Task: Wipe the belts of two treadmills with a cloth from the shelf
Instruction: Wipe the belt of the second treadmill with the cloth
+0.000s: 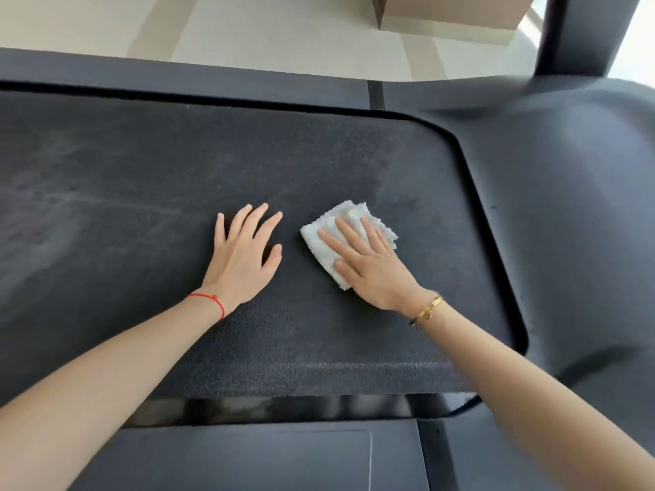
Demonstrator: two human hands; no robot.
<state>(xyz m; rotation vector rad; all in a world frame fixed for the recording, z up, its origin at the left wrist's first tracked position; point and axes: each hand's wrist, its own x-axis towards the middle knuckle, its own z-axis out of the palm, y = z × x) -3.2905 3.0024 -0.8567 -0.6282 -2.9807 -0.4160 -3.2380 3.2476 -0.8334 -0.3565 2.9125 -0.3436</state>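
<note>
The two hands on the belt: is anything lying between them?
Nothing: the head view shows only bare dark belt between the left hand and the right hand pressing the cloth.

One camera only, on person's head. Looks forward and down, close over dark treadmill belt [149, 193]. Both arms reach in from bottom edge. Pale floor [248, 26] at top.

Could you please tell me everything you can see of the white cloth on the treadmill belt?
The white cloth is a small folded piece of soft, fluffy fabric that looks like terry or microfibre, with wavy edges. It lies flat on the dark textured treadmill belt, near its right end. The right hand presses on it with straight, spread fingers, covering its near right part. The left hand rests flat on the belt beside it, not touching it.
</note>
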